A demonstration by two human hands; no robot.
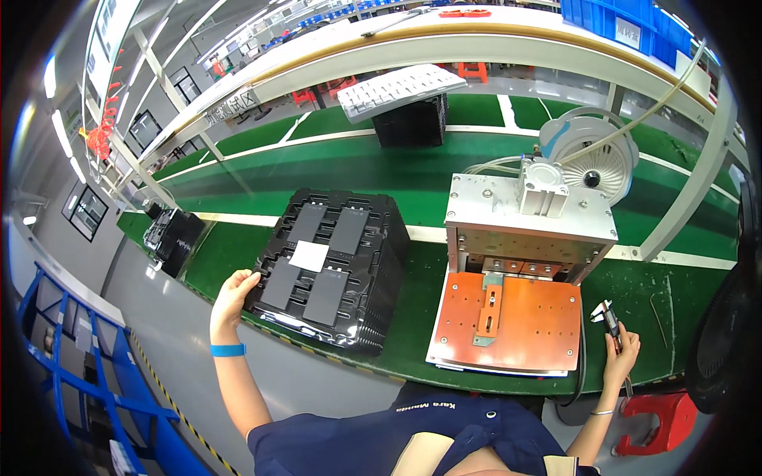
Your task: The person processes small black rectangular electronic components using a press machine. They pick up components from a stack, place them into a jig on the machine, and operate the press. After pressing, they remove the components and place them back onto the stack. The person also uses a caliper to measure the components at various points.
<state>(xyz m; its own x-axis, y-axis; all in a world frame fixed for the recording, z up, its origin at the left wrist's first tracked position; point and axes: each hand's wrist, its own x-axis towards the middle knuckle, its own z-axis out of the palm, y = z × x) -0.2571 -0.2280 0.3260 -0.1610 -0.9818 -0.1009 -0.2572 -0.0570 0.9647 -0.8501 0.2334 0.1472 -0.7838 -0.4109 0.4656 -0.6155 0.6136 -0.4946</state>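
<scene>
My left hand [232, 300], with a blue band on its wrist, pinches the left edge of the top black plastic tray [367, 305] in a tall stack. Several flat dark-grey rectangular pieces [325, 297] lie in the tray's pockets, with a white square of paper [309, 255] among them. My right hand [622, 355] holds a caliper [609, 324] by its dark body over the green bench, right of the press. Its silver jaws point away from me. The press [532, 214] has an orange base plate [544, 321] carrying a small orange fixture block [490, 311].
A white fan [591, 163] stands behind the press. Further back, a white tray [405, 89] tops another black stack [411, 123] on the green belt. A dark round object [714, 341] borders the right side. A red stool [659, 424] stands at lower right, blue racking [95, 381] at left.
</scene>
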